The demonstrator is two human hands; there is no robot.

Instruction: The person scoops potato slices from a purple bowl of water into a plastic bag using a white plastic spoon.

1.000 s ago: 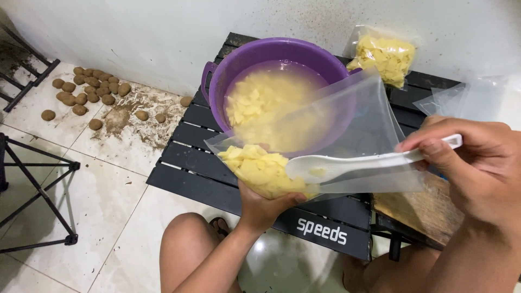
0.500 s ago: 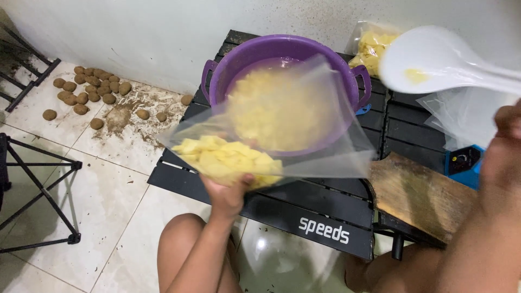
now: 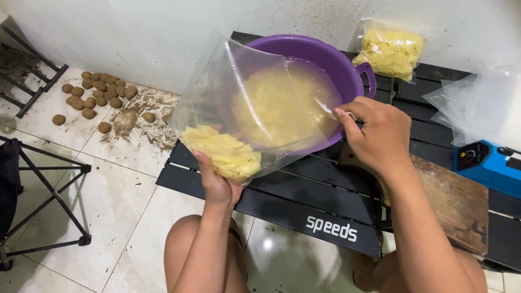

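Centre of frame: clear plastic bag (image 3: 244, 103), partly filled with pale yellow slices (image 3: 222, 154), held over the purple basin (image 3: 347, 68) on the black slatted bench (image 3: 304, 209). Left hand (image 3: 217, 187) cupped beneath the load, fingers closed on the bag's bottom. Right hand (image 3: 374, 135) at the bag's mouth, fingers pinched on its edge. Film judged thin, limp and slippery if wet; contents soft, moderately heavy; best supported from below, rim pinched. Upper right: sealed bag of slices (image 3: 388, 51). Upper left: brown tubers (image 3: 92, 95) on the floor
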